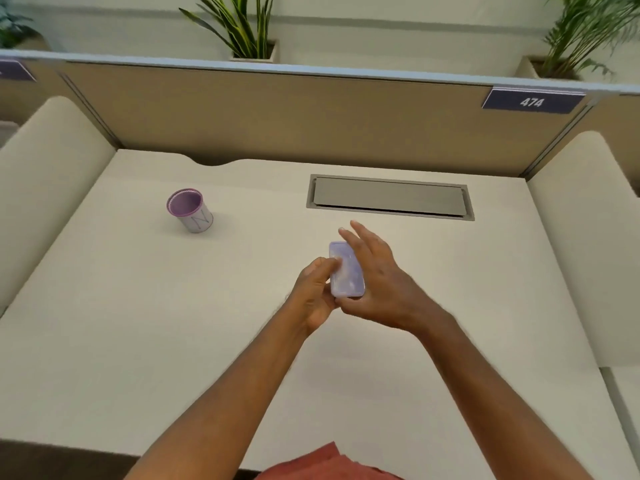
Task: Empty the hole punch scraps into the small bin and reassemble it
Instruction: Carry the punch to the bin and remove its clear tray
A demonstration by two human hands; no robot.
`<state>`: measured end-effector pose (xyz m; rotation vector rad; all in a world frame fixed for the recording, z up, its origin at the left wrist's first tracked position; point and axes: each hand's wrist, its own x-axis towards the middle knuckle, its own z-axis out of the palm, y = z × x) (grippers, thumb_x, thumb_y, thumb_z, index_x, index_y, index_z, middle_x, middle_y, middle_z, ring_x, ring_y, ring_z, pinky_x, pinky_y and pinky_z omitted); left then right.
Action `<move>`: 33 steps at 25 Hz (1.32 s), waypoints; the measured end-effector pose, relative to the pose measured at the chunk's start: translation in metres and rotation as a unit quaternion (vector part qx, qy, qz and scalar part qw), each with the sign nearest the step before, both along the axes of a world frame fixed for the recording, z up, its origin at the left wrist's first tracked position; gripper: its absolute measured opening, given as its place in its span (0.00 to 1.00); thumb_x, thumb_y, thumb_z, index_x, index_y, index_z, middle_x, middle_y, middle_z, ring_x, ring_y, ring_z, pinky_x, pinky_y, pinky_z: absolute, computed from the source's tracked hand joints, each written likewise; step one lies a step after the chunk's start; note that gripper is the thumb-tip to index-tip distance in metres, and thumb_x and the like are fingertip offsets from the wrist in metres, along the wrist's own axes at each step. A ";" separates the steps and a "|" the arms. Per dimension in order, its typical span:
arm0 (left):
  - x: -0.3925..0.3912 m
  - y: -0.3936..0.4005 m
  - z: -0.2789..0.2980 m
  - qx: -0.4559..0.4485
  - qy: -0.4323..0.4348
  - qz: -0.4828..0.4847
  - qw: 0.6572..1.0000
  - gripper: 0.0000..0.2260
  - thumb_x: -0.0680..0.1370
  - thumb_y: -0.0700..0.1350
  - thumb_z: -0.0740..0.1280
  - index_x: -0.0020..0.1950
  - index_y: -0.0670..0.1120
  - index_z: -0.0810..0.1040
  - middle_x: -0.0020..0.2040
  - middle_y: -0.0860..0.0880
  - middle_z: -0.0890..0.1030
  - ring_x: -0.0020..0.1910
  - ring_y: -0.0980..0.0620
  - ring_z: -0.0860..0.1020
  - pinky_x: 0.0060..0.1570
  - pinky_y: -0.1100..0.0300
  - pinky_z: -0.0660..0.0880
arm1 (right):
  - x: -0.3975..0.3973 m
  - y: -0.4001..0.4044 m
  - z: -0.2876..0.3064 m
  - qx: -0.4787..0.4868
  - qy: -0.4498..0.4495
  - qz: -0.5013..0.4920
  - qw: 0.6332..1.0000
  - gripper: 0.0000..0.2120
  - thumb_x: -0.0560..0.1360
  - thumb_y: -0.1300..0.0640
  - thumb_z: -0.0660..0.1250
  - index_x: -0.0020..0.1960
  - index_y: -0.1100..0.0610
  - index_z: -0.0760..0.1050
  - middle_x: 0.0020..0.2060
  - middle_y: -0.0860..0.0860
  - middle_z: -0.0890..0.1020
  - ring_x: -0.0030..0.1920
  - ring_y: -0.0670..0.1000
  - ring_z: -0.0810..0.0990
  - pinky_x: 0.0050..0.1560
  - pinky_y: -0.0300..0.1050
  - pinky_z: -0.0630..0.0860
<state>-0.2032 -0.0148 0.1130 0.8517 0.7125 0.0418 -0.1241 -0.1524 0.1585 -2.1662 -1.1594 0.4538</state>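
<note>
One pale lilac translucent plastic hole punch (pixel 346 270), one small purple-rimmed cylindrical bin (pixel 190 210). Left hand (pixel 317 292) pinches the punch; right hand (pixel 375 282) cradles it, fingers spread.

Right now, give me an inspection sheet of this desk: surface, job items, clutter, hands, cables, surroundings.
Surface: pale desk, mostly bare, with a grey cable hatch set in near the back, lid down.
Job's things: pale lilac hole punch held above the desk, blurred; small bin, purple inside, upright at far left, well apart from the punch.
Clutter: nothing seen.
Hands: left hand grips the punch's left edge; right hand cradles it from the right, fingers spread.
Cables: nothing seen.
Surroundings: tan partition with a 474 label; potted plants behind it; cream side panels either side.
</note>
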 end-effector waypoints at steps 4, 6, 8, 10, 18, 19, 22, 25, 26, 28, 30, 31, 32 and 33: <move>-0.029 0.010 0.007 0.014 -0.018 0.014 1.000 0.12 0.75 0.49 0.70 0.56 0.45 0.80 0.52 0.42 0.82 0.49 0.47 0.85 0.49 0.47 0.81 | -0.014 0.029 0.008 -0.067 -0.072 0.096 0.990 0.47 0.71 0.46 0.75 0.82 0.45 0.52 0.82 0.46 0.55 0.81 0.48 0.51 0.71 0.47 0.68; -0.041 0.020 0.008 0.003 -0.032 0.024 0.999 0.10 0.77 0.48 0.69 0.55 0.46 0.81 0.54 0.43 0.81 0.51 0.47 0.84 0.49 0.48 0.81 | -0.022 0.041 0.010 -0.062 -0.055 0.106 0.991 0.45 0.70 0.48 0.76 0.80 0.45 0.56 0.79 0.46 0.61 0.79 0.48 0.56 0.69 0.48 0.72; -0.053 0.035 0.009 -0.033 -0.046 0.046 0.997 0.10 0.79 0.49 0.68 0.53 0.46 0.85 0.55 0.44 0.84 0.53 0.47 0.85 0.48 0.51 0.83 | -0.033 0.056 0.011 -0.047 -0.057 0.107 0.992 0.44 0.70 0.46 0.77 0.79 0.45 0.58 0.77 0.45 0.64 0.76 0.48 0.60 0.67 0.47 0.74; -0.059 0.050 0.012 -0.084 -0.063 0.056 0.993 0.13 0.80 0.54 0.68 0.55 0.48 0.87 0.54 0.44 0.86 0.53 0.47 0.86 0.48 0.51 0.84 | -0.045 0.073 0.012 -0.027 -0.050 0.097 0.994 0.45 0.69 0.43 0.78 0.79 0.46 0.58 0.76 0.44 0.66 0.75 0.47 0.61 0.67 0.46 0.74; -0.082 0.133 0.002 -0.159 -0.063 0.063 0.983 0.24 0.80 0.65 0.60 0.59 0.50 0.87 0.57 0.46 0.87 0.56 0.46 0.86 0.49 0.51 0.84 | -0.085 0.150 -0.007 -0.038 -0.071 0.114 0.990 0.44 0.75 0.42 0.73 0.83 0.46 0.52 0.83 0.45 0.53 0.82 0.45 0.48 0.73 0.44 0.66; -0.086 0.145 -0.001 -0.157 -0.064 0.064 0.983 0.24 0.80 0.65 0.59 0.59 0.51 0.87 0.57 0.46 0.87 0.57 0.47 0.86 0.49 0.51 0.84 | -0.090 0.162 -0.009 -0.049 -0.079 0.124 0.988 0.43 0.77 0.41 0.70 0.83 0.45 0.49 0.83 0.44 0.50 0.82 0.44 0.45 0.72 0.44 0.66; -0.093 0.176 -0.007 -0.153 -0.068 0.072 0.983 0.25 0.80 0.67 0.58 0.59 0.52 0.86 0.57 0.47 0.87 0.58 0.48 0.85 0.50 0.51 0.83 | -0.100 0.194 -0.013 -0.076 -0.112 0.146 0.980 0.40 0.81 0.39 0.62 0.83 0.44 0.42 0.83 0.43 0.42 0.82 0.43 0.38 0.71 0.45 0.69; -0.096 0.199 -0.015 -0.154 -0.070 0.095 0.981 0.26 0.80 0.67 0.57 0.66 0.52 0.81 0.60 0.47 0.86 0.60 0.48 0.84 0.51 0.50 0.84 | -0.104 0.220 -0.016 -0.097 -0.125 0.162 0.974 0.38 0.81 0.35 0.54 0.83 0.45 0.37 0.83 0.44 0.38 0.81 0.44 0.34 0.72 0.47 0.69; -0.095 0.205 -0.018 -0.157 -0.069 0.105 0.980 0.27 0.80 0.67 0.57 0.68 0.52 0.79 0.61 0.47 0.86 0.61 0.47 0.84 0.52 0.50 0.84 | -0.104 0.227 -0.017 -0.104 -0.127 0.167 0.972 0.38 0.81 0.34 0.52 0.83 0.45 0.36 0.83 0.44 0.37 0.81 0.44 0.33 0.72 0.47 0.68; -0.093 0.215 -0.023 -0.166 -0.068 0.119 0.976 0.26 0.81 0.67 0.56 0.68 0.52 0.78 0.61 0.48 0.86 0.60 0.47 0.84 0.51 0.49 0.84 | -0.103 0.240 -0.018 -0.117 -0.125 0.178 0.969 0.38 0.82 0.34 0.50 0.82 0.45 0.35 0.82 0.44 0.35 0.80 0.44 0.31 0.74 0.47 0.65; -0.091 0.225 -0.028 -0.175 -0.067 0.123 0.975 0.25 0.81 0.66 0.56 0.67 0.52 0.79 0.61 0.48 0.86 0.61 0.48 0.84 0.53 0.49 0.84 | -0.101 0.250 -0.019 -0.127 -0.118 0.188 0.967 0.37 0.82 0.34 0.49 0.82 0.45 0.34 0.82 0.44 0.34 0.80 0.44 0.30 0.75 0.46 0.62; -0.091 0.229 -0.030 -0.175 -0.065 0.123 0.975 0.25 0.81 0.66 0.56 0.68 0.52 0.79 0.62 0.48 0.85 0.62 0.48 0.83 0.55 0.49 0.83 | -0.100 0.254 -0.020 -0.128 -0.114 0.191 0.966 0.37 0.83 0.34 0.49 0.82 0.45 0.34 0.82 0.44 0.34 0.80 0.44 0.29 0.75 0.45 0.61; -0.090 0.234 -0.032 -0.174 -0.063 0.121 0.975 0.25 0.81 0.66 0.57 0.68 0.52 0.79 0.63 0.48 0.85 0.63 0.48 0.83 0.57 0.49 0.83 | -0.099 0.258 -0.022 -0.126 -0.109 0.193 0.967 0.36 0.83 0.34 0.48 0.82 0.45 0.35 0.82 0.44 0.34 0.79 0.43 0.29 0.76 0.43 0.58; -0.090 0.237 -0.034 -0.174 -0.063 0.118 0.976 0.25 0.81 0.66 0.58 0.68 0.52 0.79 0.63 0.48 0.85 0.63 0.47 0.83 0.57 0.49 0.83 | -0.098 0.261 -0.023 -0.123 -0.101 0.194 0.968 0.35 0.83 0.35 0.48 0.82 0.45 0.36 0.82 0.44 0.35 0.79 0.42 0.29 0.76 0.42 0.55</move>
